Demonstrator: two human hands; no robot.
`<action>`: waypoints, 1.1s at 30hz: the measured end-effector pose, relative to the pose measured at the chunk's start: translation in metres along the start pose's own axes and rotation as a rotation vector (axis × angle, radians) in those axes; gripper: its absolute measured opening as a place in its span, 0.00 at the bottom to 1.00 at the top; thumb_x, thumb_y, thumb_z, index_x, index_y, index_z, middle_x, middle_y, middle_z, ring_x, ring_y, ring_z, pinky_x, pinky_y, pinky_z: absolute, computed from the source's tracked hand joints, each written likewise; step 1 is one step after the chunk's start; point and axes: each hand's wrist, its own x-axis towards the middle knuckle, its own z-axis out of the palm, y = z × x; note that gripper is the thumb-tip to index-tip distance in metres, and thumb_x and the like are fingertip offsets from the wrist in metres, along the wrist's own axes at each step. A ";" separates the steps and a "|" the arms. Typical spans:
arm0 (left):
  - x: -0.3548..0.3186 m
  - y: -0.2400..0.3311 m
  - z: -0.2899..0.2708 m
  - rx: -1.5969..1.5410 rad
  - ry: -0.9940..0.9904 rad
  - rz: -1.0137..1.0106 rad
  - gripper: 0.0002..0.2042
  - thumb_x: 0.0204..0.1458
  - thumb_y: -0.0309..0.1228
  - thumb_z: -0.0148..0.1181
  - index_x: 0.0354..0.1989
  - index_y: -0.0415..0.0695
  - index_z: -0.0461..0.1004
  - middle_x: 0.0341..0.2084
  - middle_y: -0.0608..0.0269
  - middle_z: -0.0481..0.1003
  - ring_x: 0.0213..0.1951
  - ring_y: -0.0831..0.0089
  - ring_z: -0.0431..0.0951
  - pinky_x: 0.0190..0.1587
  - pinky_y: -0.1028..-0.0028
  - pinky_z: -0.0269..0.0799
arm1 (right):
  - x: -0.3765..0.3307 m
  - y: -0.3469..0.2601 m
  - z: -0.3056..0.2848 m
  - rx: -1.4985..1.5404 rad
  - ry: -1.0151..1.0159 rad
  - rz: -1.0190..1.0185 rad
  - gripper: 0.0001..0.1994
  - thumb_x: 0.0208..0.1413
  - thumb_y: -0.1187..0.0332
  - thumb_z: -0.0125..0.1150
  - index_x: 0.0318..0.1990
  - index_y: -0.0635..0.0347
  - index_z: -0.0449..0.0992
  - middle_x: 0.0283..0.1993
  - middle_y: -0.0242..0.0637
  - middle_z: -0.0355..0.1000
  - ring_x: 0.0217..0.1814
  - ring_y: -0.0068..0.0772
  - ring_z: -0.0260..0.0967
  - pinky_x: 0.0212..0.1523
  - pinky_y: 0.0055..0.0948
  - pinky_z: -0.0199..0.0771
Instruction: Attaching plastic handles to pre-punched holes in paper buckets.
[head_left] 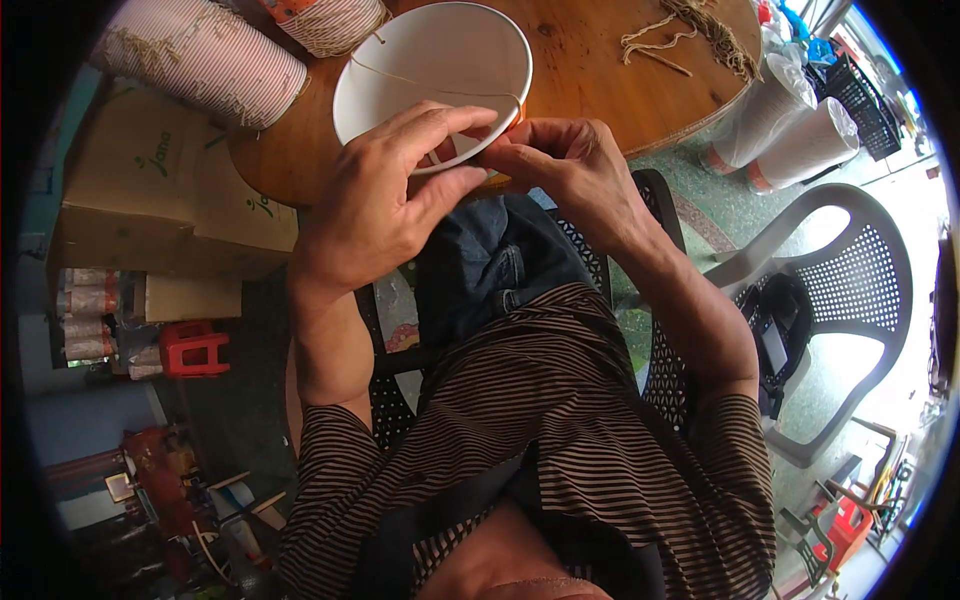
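White bucket [430,55] sits tilted at table [590,65]'s near edge; left hand [385,195] pinches rim, thumb outside, apparently steadying it. Right hand [570,165] bunches beside string [440,90]; can't tell its grip. Bucket stack [205,65] by table's left edge.

The bucket [440,50] is showing white, the string [465,94] tan, the table [590,60] orange-brown. Far left, a stack [205,62] is bearing pink-and-white stripes; near, the shirt [540,385] is carrying brown-and-black ones. Left, a stool [195,348] is showing red; right, a chair [858,290], grey.
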 end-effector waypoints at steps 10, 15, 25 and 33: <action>0.007 -0.014 -0.005 -0.097 -0.044 -0.004 0.09 0.64 0.23 0.57 0.48 0.34 0.79 0.37 0.53 0.81 0.40 0.63 0.84 0.45 0.72 0.77 | -0.001 0.000 0.001 -0.052 -0.019 -0.033 0.12 0.63 0.65 0.66 0.41 0.67 0.86 0.34 0.33 0.83 0.37 0.15 0.76 0.41 0.20 0.76; 0.011 -0.017 -0.005 -0.106 -0.058 -0.068 0.08 0.64 0.24 0.59 0.44 0.33 0.80 0.33 0.55 0.83 0.36 0.67 0.85 0.42 0.72 0.78 | -0.001 0.000 -0.001 -0.084 -0.051 -0.019 0.12 0.62 0.64 0.66 0.42 0.67 0.86 0.34 0.32 0.82 0.36 0.14 0.75 0.40 0.19 0.75; 0.019 -0.019 -0.002 0.003 -0.118 -0.077 0.04 0.63 0.23 0.58 0.40 0.34 0.76 0.30 0.57 0.79 0.34 0.75 0.78 0.41 0.73 0.74 | -0.002 -0.003 -0.002 -0.107 -0.030 -0.011 0.13 0.63 0.64 0.66 0.40 0.67 0.85 0.32 0.31 0.81 0.35 0.15 0.73 0.39 0.21 0.75; 0.015 -0.024 -0.008 0.062 -0.022 -0.060 0.06 0.65 0.27 0.56 0.40 0.36 0.74 0.29 0.50 0.80 0.33 0.59 0.84 0.37 0.65 0.76 | -0.002 -0.001 -0.009 -0.124 -0.039 -0.054 0.17 0.64 0.63 0.68 0.51 0.69 0.80 0.36 0.33 0.80 0.35 0.18 0.74 0.39 0.22 0.77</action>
